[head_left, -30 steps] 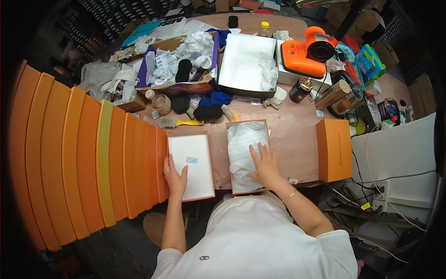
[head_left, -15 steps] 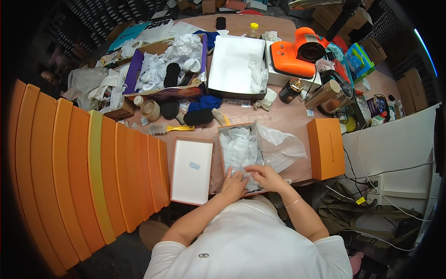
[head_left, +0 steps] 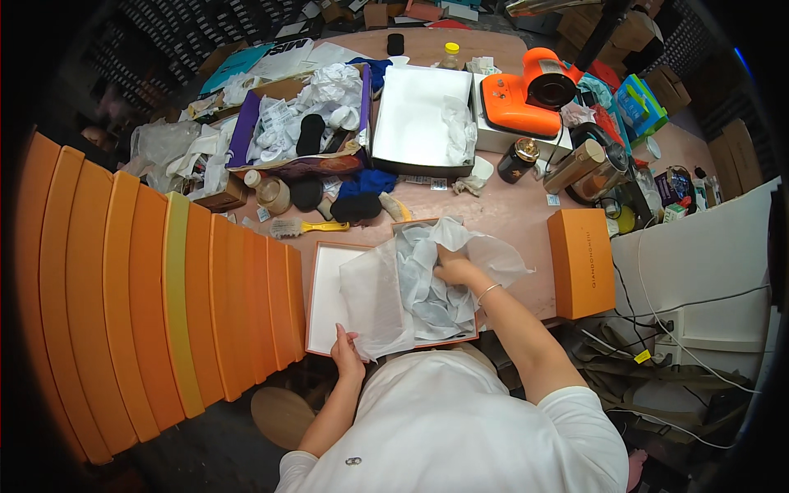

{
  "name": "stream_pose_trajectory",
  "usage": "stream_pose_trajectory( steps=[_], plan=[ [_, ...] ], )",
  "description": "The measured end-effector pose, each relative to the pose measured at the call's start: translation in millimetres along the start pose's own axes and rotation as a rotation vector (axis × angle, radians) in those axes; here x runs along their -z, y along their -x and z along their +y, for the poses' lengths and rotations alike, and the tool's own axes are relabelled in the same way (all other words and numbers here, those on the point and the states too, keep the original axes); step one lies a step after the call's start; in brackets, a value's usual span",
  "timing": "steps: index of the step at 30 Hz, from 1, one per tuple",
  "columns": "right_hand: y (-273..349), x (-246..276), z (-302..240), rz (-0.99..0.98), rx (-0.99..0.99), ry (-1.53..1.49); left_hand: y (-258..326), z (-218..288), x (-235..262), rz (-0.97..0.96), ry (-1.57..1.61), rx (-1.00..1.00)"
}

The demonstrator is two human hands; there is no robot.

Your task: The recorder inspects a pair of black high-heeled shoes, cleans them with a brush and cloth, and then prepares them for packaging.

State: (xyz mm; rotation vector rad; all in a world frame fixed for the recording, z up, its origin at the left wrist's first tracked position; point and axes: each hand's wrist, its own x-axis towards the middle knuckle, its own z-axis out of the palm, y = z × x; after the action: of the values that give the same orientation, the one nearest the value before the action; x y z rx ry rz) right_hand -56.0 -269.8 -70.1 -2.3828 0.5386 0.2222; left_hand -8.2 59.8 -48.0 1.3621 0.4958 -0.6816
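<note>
Pinching the near edge of a white tissue paper sheet (head_left: 374, 304), the person's left hand (head_left: 347, 355) holds it folded out over the lid (head_left: 322, 300) lying to the left. The right hand (head_left: 452, 267), fingers curled, presses into the crumpled paper inside the open orange box (head_left: 472, 335) near the table's front edge. A closed orange box (head_left: 582, 261) sits just right.
</note>
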Motion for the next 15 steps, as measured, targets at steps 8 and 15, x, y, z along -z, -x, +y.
stream_pose_trajectory(
  steps=[8, 15],
  plan=[
    [61, 112, -58, 0.264, 0.053, -0.261, -27, 3, 4, 0.037, -0.287, -0.390],
    [67, 74, 88, 0.481, -0.181, 0.212, -29, 10, -2, -0.120, -0.336, -0.472]
  ],
)
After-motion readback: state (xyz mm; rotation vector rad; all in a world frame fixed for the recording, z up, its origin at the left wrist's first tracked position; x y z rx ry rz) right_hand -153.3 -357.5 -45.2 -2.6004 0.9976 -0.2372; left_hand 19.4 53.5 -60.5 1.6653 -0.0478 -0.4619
